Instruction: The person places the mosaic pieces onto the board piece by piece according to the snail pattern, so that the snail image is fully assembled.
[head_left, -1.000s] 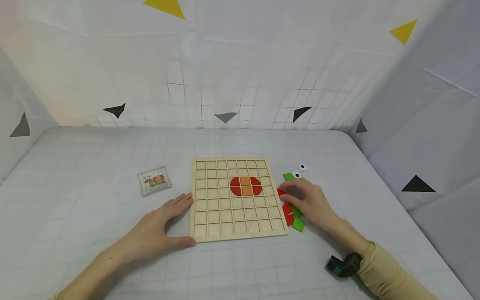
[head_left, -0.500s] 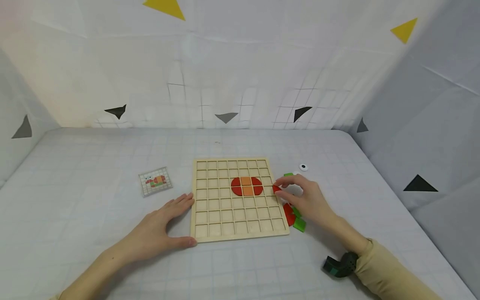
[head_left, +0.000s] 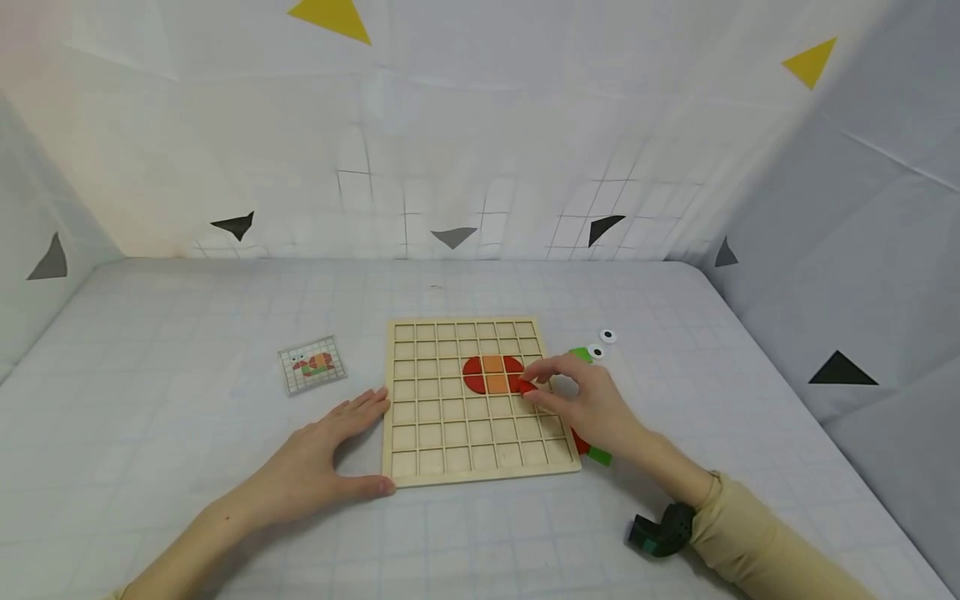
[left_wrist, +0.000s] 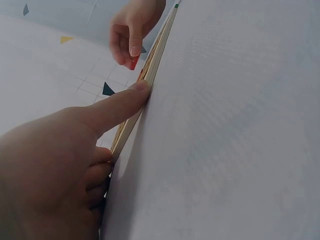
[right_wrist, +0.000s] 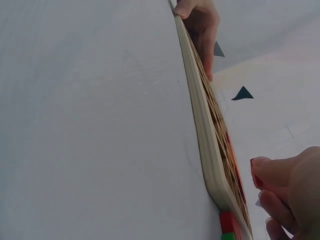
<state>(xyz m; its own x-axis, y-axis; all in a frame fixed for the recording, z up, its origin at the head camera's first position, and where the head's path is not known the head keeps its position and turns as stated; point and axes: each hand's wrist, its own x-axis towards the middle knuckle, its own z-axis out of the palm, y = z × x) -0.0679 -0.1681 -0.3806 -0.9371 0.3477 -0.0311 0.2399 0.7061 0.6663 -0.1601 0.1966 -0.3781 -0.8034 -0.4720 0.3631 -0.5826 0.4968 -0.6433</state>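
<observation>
A wooden grid board (head_left: pixel 450 435) lies flat on the table. Set in its cells are red rounded pieces (head_left: pixel 472 375) on both sides of two orange squares (head_left: pixel 494 374). My right hand (head_left: pixel 588 404) pinches a red piece (right_wrist: pixel 255 175) between thumb and fingers, held just above the board beside the red and orange shape. The held piece's full outline is covered by the fingertips. At the board's left edge rests my left hand (head_left: pixel 315 458), thumb and fingers spread and touching the rim, as the left wrist view also shows.
Right of the board lie green pieces (head_left: pixel 600 456), a red piece (head_left: pixel 580 442) and two white eye discs (head_left: pixel 608 336), partly hidden by the right hand. A small picture card (head_left: pixel 312 365) lies to the left. A dark device (head_left: pixel 662 532) hangs at the right wrist.
My right hand has lifted a red piece from the pile at the board's right and carried it left over the board. The left hand stays at the board's left edge.
</observation>
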